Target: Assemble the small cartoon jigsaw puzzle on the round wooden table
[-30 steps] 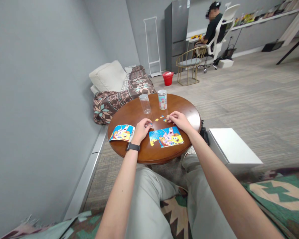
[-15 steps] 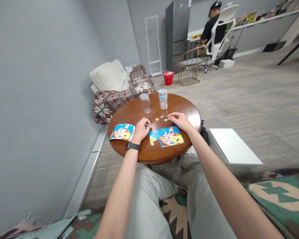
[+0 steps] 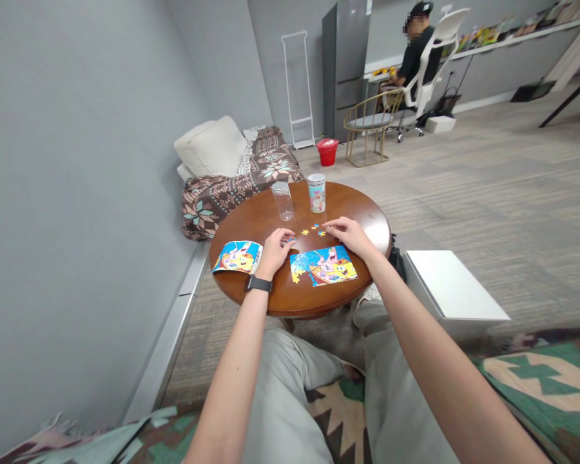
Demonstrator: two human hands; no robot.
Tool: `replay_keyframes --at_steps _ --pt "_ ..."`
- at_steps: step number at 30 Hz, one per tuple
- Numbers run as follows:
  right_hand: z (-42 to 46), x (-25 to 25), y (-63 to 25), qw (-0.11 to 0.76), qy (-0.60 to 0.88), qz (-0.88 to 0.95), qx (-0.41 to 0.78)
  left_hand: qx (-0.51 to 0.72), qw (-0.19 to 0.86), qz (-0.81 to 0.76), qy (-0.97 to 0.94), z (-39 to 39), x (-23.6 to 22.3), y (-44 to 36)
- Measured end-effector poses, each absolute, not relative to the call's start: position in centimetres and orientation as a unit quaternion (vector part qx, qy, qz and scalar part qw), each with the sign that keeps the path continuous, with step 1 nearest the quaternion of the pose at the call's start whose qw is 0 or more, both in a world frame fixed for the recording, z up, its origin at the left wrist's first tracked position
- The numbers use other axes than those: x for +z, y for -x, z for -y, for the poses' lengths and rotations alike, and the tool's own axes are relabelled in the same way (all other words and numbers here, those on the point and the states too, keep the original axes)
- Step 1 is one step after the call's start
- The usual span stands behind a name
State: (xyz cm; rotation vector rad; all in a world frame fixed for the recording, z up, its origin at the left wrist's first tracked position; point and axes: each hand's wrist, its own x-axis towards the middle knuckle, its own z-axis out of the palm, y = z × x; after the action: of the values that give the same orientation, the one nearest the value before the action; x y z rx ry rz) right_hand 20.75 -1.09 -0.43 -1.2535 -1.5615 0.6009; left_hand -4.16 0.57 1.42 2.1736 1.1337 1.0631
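A partly assembled jigsaw puzzle [image 3: 332, 264] with a cartoon picture lies on the round wooden table [image 3: 251, 293], with a gap along its lower left edge. My left hand [image 3: 275, 252], wearing a black watch, is just left of the puzzle's upper corner. Its thumb and fingers close on a small blue puzzle piece [image 3: 290, 240]. Over to the right, my right hand [image 3: 348, 234] hovers with fingers stretched and slightly apart beside several loose yellow and blue pieces [image 3: 305, 232]. Nothing shows clearly between its fingertips. A curled picture sheet [image 3: 236, 256] matching the puzzle lies left of my left hand.
Toward the table's far side stand a clear jar [image 3: 283, 203] and a jar with a printed label [image 3: 316, 194]. A white box [image 3: 457, 283] is right of the table. Beyond are a covered couch [image 3: 241, 174], a red bin [image 3: 327, 152] and a seated person [image 3: 414, 55].
My left fingers have shifted slightly, and a blue piece now shows between them. My right hand has moved slightly near the loose pieces. The seated person in the background leans differently.
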Motion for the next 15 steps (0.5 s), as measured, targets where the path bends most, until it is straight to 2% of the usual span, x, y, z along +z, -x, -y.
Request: replay_keyframes --at_steps 5,11,15 --pt "1.05 -0.35 -20.81 0.503 0.52 0.649 0.236 0.393 0.244 -0.407 -0.788 -0.61 1.3 4.2" --pt "1.25 -0.4 -20.48 0.494 0.528 0.613 0.318 0.393 0.262 -0.426 -0.772 -0.32 1.52 4.09" --pt "1.19 -0.5 -20.44 0.514 0.538 0.601 0.291 0.379 0.24 -0.427 -0.785 -0.35 1.59 4.07"
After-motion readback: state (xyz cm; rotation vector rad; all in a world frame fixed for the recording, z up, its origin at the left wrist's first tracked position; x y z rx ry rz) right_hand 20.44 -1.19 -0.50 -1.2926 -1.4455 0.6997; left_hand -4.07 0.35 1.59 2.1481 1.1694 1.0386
